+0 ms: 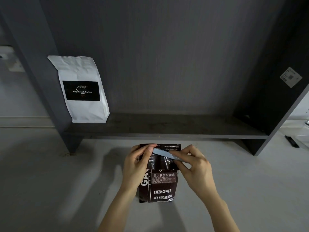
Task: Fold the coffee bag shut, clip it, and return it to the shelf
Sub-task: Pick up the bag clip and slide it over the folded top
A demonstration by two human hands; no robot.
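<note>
A dark brown coffee bag (161, 186) with white "BAKED.COFFEE" print lies flat on the pale counter, its top end pointing toward the shelf. A light blue clip (163, 154) lies slanted across the bag's folded top. My left hand (138, 166) grips the bag's upper left edge, with the thumb on the clip's left end. My right hand (192, 164) pinches the clip's right end. The dark grey shelf board (184, 129) runs just beyond the bag.
A white "Kopiluwak Coffee" bag (83, 91) stands at the shelf's left end against the upright. The shelf's right upright (284, 114) carries a white sticker (290, 77). A black pen-like object (291, 141) lies on the counter at far right.
</note>
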